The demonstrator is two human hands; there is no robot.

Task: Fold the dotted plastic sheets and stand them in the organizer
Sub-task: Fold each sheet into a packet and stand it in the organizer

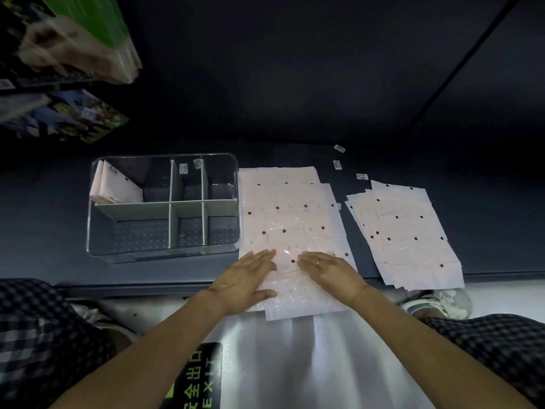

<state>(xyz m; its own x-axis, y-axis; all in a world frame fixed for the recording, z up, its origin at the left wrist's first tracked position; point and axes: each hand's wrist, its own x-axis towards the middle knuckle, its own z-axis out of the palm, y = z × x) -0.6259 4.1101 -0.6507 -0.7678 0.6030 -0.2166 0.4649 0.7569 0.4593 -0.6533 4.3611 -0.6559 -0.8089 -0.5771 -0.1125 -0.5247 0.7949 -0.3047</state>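
Observation:
A pile of pale pink dotted plastic sheets (pixel 290 219) lies on the dark shelf in front of me, its near end hanging over the shelf edge. My left hand (pixel 244 278) and my right hand (pixel 330 270) both rest flat on the near part of the top sheet, fingers straight, a small gap between them. A clear organizer (pixel 163 252) with white dividers stands to the left of the pile. Folded dotted sheets (pixel 116 187) stand in its back left compartment. A second pile of dotted sheets (pixel 410 234) lies fanned out to the right.
Small barcode stickers (pixel 337 164) lie on the shelf behind the piles. Boxes and coloured packs (pixel 73 116) sit on shelves at the upper left. Below the shelf edge is a shiny floor with a green EXIT sign (pixel 200 379) and my shoe (pixel 442 302).

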